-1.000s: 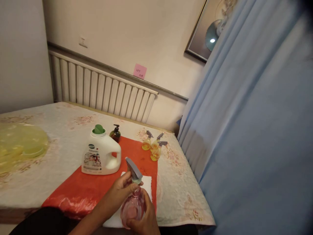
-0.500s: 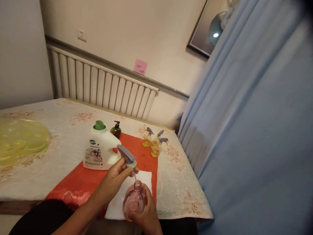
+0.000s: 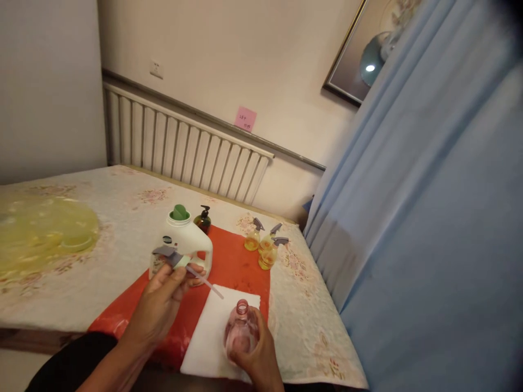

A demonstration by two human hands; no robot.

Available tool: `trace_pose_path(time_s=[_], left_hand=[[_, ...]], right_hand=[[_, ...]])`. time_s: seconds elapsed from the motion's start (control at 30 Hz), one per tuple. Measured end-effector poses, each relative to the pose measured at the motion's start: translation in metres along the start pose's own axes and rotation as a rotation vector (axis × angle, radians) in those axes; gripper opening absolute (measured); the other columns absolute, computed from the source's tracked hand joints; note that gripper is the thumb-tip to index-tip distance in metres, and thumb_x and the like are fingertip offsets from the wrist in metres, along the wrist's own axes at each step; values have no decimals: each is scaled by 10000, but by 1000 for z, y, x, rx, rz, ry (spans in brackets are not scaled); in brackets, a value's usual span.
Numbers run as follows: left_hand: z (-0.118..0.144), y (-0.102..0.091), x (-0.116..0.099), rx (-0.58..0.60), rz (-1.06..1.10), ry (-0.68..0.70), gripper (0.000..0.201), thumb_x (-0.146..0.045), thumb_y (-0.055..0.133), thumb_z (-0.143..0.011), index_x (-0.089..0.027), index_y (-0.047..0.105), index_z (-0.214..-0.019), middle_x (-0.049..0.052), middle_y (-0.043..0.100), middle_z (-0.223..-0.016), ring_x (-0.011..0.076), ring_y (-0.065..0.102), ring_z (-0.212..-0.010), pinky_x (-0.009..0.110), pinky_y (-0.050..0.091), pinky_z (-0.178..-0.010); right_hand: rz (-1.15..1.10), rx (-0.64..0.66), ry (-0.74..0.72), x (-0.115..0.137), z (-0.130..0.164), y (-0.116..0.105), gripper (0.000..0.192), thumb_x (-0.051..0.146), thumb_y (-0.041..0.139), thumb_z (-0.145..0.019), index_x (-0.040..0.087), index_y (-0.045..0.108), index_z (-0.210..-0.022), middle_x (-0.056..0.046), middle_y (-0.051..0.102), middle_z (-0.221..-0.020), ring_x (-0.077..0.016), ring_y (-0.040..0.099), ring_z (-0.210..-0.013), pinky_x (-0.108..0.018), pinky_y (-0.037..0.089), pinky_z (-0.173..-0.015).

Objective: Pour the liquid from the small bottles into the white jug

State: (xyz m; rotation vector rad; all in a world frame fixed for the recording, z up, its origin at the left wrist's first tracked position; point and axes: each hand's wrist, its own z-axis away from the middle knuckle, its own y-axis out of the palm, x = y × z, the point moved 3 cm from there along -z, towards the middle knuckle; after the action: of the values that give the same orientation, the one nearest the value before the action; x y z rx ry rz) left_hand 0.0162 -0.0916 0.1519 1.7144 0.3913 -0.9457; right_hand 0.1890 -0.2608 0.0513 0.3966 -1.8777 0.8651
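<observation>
Two hands busy here: the left hand (image 3: pixel 161 302) is pinched around a spray head (image 3: pixel 174 257), holding it up off to the left with its thin tube (image 3: pixel 208 285) sticking out toward the right, clear of the bottle. The right hand (image 3: pixel 257 356) is wrapped around a pink bottle (image 3: pixel 241 332) from below, holding it upright with the neck open, over a white cloth (image 3: pixel 212 332) near the front edge of the desk (image 3: pixel 102 218).

That cloth lies on a red sheet (image 3: pixel 232 261). Behind the spray head is a white jug (image 3: pixel 183 245) with a green cap, and a small dark pump bottle (image 3: pixel 203 219) sits just beside it. Farther back right, three little spray bottles (image 3: pixel 265 247) with yellow liquid stand bunched together. Something yellow and see-through (image 3: pixel 44 234) sits at far left, and a blue curtain (image 3: pixel 429 218) fills the right side.
</observation>
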Motion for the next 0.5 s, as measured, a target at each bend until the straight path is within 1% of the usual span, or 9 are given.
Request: trace_pose_path(time_s=[0.07, 0.13, 0.2, 0.23, 0.3, 0.37, 0.4, 0.47, 0.5], left_hand=[[-3, -22, 7, -33, 45, -67, 324, -355, 790, -728, -173, 656, -960, 42, 752, -858, 178, 690, -827, 271, 573, -736], [-3, -41, 18, -50, 57, -162, 330, -310, 798, -727, -172, 649, -988, 45, 752, -858, 185, 701, -837, 279, 573, -742], [-1, -56, 32, -39, 58, -247, 332, -275, 788, -739, -178, 644, -1023, 46, 753, -863, 194, 706, -858, 298, 569, -767], [0, -60, 40, -33, 57, -281, 310, -273, 783, -745, -180, 645, -1006, 47, 755, -859, 197, 708, -855, 304, 564, -772], [3, -65, 55, 15, 46, -337, 275, -309, 762, -770, -175, 651, -982, 62, 756, -884, 205, 706, -869, 322, 551, -794], [5, -66, 72, 84, 32, -396, 304, -350, 753, -778, -170, 655, -1002, 71, 753, -890, 211, 700, -884, 328, 533, -808], [5, -65, 80, 123, 29, -425, 327, -370, 749, -781, -167, 652, -1018, 73, 750, -898, 211, 694, -895, 329, 522, -816], [1, -63, 99, 163, 36, -464, 398, -414, 782, -736, -160, 646, -1010, 67, 739, -852, 205, 686, -848, 316, 508, -760], [-3, -61, 108, 201, 40, -484, 439, -429, 792, -720, -157, 639, -1028, 64, 732, -838, 203, 679, -830, 313, 498, -740]], right_hand=[[22, 29, -27, 3, -12, -4, 707, 147, 652, -563, 122, 525, -1259, -146, 647, -1230, -302, 620, -1151, -357, 493, -993], [58, 38, -76, 12, -26, -8, 656, 151, 648, -580, 151, 545, -1228, -122, 670, -1181, -292, 640, -1116, -351, 511, -965], [104, 6, -114, 23, -41, -11, 651, 149, 671, -572, 161, 560, -1214, -116, 673, -1168, -297, 642, -1102, -363, 517, -955], [127, -16, -130, 30, -50, -11, 654, 160, 692, -574, 161, 562, -1216, -121, 667, -1176, -302, 639, -1101, -378, 518, -952], [169, -68, -190, 45, -67, -11, 659, 202, 731, -594, 166, 563, -1230, -129, 657, -1188, -308, 633, -1089, -412, 518, -947], [209, -85, -288, 64, -86, -8, 645, 236, 749, -615, 184, 569, -1233, -120, 659, -1178, -303, 630, -1071, -434, 509, -951], [228, -78, -345, 75, -95, -6, 654, 233, 755, -608, 185, 571, -1234, -117, 660, -1176, -305, 622, -1079, -443, 497, -965], [264, -24, -426, 98, -114, -1, 668, 223, 768, -586, 188, 578, -1225, -106, 659, -1180, -308, 605, -1113, -457, 474, -993], [285, -40, -460, 109, -123, 0, 657, 220, 767, -584, 181, 584, -1214, -107, 661, -1173, -305, 606, -1110, -455, 476, -989]])
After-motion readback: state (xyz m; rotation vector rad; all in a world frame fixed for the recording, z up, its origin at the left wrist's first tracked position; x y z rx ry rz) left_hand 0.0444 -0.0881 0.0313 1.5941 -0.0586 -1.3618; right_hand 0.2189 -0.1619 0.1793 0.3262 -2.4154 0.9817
